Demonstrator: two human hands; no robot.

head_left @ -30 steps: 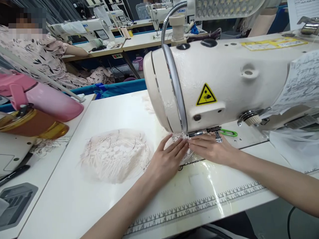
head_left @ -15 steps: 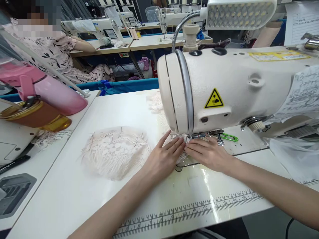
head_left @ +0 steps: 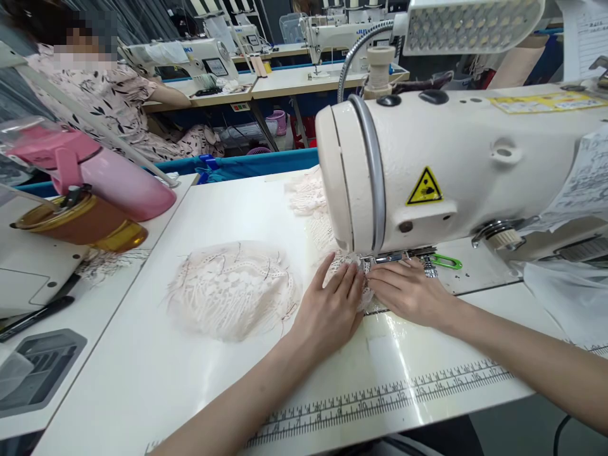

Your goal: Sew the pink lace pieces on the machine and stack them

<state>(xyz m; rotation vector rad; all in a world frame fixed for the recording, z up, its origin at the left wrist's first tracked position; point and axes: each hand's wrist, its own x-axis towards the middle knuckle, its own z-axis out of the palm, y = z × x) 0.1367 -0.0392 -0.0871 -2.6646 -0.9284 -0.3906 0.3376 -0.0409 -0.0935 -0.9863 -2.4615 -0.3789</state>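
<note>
My left hand [head_left: 327,310] lies palm down with its fingers stretched out over pale pink lace fabric [head_left: 320,231], just left of the needle area. Close beside it, my right hand [head_left: 408,291] rests flat on the machine bed, fingers extended toward the same lace. Both sets of fingertips sit below the head of a cream sewing machine [head_left: 451,158], next to its metal presser parts. The lace runs back from my fingers along the machine's left side. The needle tip is hidden. A separate gathered lace piece [head_left: 232,291] lies to the left.
A ruler strip [head_left: 380,405] runs along the table's front edge. A green plastic piece [head_left: 446,261] lies right of the presser. At left stand a pink bottle [head_left: 123,177] and an amber cup [head_left: 85,218]. Another person [head_left: 104,107] sits beyond, near other machines.
The whole view has shifted slightly, so things appear farther right. My left hand has turned a little, its thumb side now covering the front of the lace. Both hands stay on the fabric.
</note>
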